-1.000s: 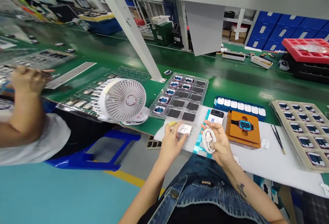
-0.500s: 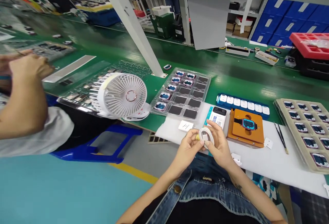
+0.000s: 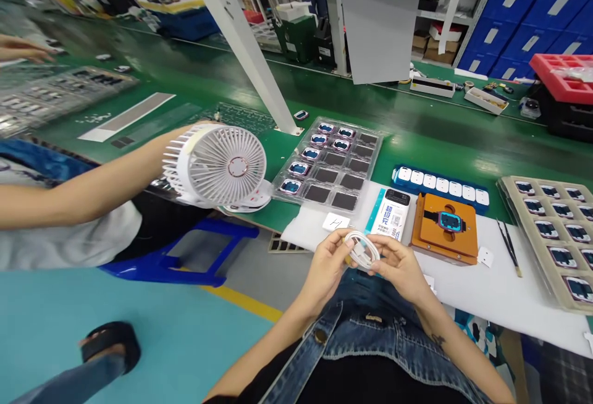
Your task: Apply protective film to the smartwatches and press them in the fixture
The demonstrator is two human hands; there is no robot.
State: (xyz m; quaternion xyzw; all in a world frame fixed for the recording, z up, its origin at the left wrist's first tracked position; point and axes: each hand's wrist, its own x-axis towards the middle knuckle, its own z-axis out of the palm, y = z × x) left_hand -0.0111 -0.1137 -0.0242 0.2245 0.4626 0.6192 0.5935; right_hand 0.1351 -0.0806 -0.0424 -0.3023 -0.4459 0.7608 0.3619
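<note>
A coiled white cable [image 3: 362, 249] is held up in front of my body, with a pale plug end lying across the coil. Both hands grip it: my left hand [image 3: 330, 260] pinches the left side, where something yellow shows beside the fingers, and my right hand [image 3: 397, 263] has thumb and fingers on the right side. Just behind the coil lies a white and teal box with printed characters [image 3: 390, 214]. Right of that sits an orange fixture [image 3: 443, 229] carrying a watch-like piece with a blue face [image 3: 450, 222]. A white card marked H [image 3: 335, 222] lies behind my left hand.
A white fan [image 3: 227, 166] stands to the left, beside a clear tray [image 3: 334, 166] of small parts. To the right are black tweezers [image 3: 509, 248], a beige tray [image 3: 551, 280] and a blue strip of white pieces [image 3: 440, 188]. A co-worker's arm [image 3: 92, 185] reaches across at left.
My hands have turned the cable coil, opening its loop toward me, and my right fingers have lowered. The co-worker's arm now reaches behind the fan, and a sandalled foot has appeared lower left.
</note>
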